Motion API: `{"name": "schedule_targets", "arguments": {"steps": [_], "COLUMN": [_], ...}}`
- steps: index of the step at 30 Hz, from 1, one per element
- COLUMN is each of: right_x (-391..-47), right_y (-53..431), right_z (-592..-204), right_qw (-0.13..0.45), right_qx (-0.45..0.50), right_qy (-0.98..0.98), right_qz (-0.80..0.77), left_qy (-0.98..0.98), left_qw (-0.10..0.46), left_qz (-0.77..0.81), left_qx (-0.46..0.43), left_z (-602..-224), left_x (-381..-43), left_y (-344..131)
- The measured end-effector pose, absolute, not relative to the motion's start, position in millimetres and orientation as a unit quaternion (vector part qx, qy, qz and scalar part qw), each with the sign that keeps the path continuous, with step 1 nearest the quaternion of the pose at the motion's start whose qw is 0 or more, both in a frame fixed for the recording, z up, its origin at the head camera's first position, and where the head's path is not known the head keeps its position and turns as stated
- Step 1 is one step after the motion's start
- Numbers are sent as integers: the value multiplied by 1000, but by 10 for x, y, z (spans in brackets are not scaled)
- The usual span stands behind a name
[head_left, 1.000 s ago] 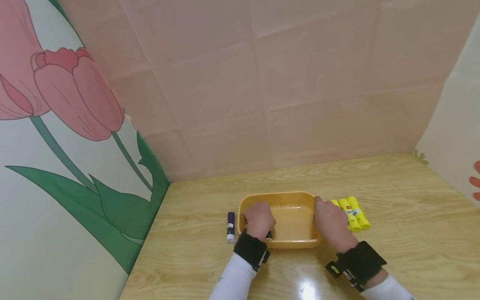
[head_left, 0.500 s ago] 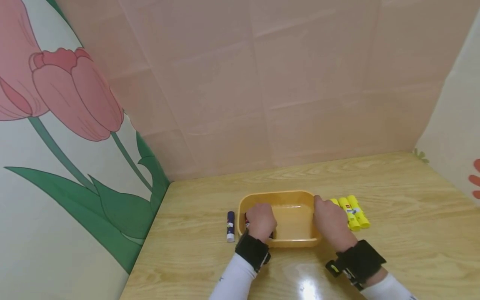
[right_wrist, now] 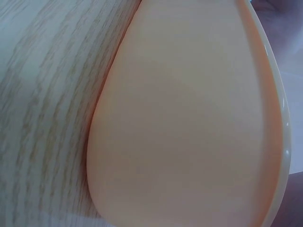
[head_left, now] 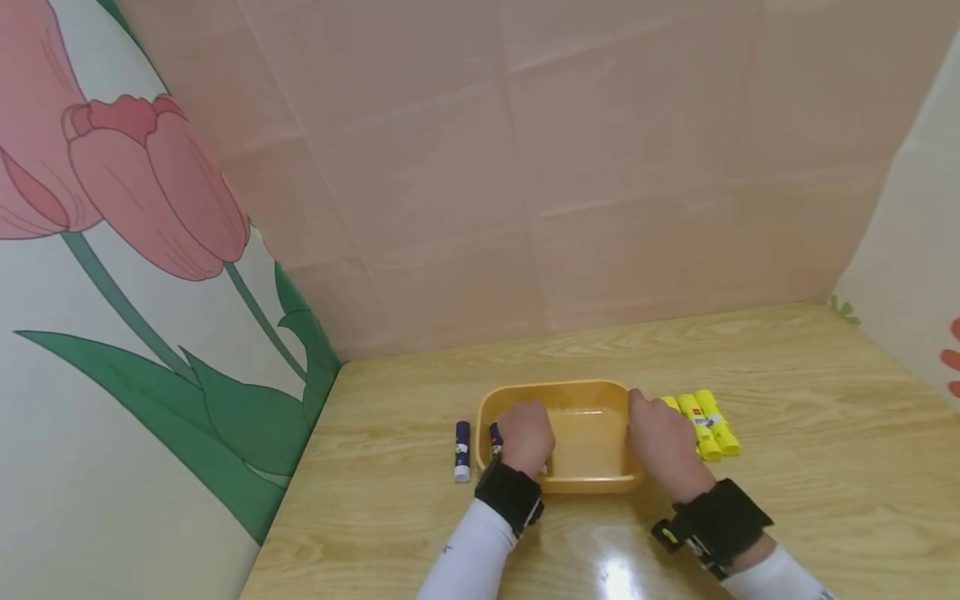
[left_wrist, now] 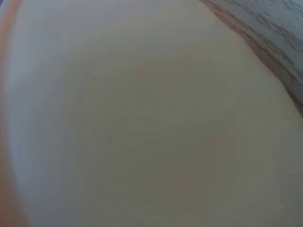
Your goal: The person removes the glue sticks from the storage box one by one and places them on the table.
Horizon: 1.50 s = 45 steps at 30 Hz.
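Observation:
A yellow-orange plastic tray (head_left: 588, 487) sits on the table in the head view. Inside its left part is my left hand (head_left: 527, 437), fingers curled down round a dark glue stick that is mostly hidden under it. Another dark blue glue stick (head_left: 496, 439) shows in the tray, just left of this hand. My right hand (head_left: 660, 442) grips the tray's right rim. Outside the tray on the left lies a dark blue glue stick with a white end (head_left: 462, 452). Both wrist views are filled mainly by the tray's wall (right_wrist: 180, 118), so the fingers are unseen there.
Several yellow glue sticks (head_left: 705, 427) lie side by side to the right of the tray, partly behind the right hand. The wooden table (head_left: 390, 500) meets a pinkish wall covering (head_left: 450, 208) at the back and a tulip-patterned panel (head_left: 165, 192) at the left.
My left hand has shifted slightly right inside the tray, uncovering more of the dark blue glue stick on its left. The right hand stays on the rim.

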State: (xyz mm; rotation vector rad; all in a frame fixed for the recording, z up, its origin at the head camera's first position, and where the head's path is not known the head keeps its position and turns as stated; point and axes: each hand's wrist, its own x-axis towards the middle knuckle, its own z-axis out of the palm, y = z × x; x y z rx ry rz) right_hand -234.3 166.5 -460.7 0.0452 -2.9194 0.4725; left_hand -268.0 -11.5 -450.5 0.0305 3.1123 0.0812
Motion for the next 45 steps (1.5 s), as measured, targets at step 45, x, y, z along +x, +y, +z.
{"name": "schedule_targets", "arguments": {"steps": [45], "right_x": [-2321], "right_y": [1646], "right_z": [-4606], "right_qw": [103], "right_qx": [15], "right_qy": [-983], "right_qz": [153], "left_qy": [992], "left_qw": [0], "left_qz": [122], "left_qx": [36], "left_z": [-4579], "left_x": [-2683], "left_y": [-250]}}
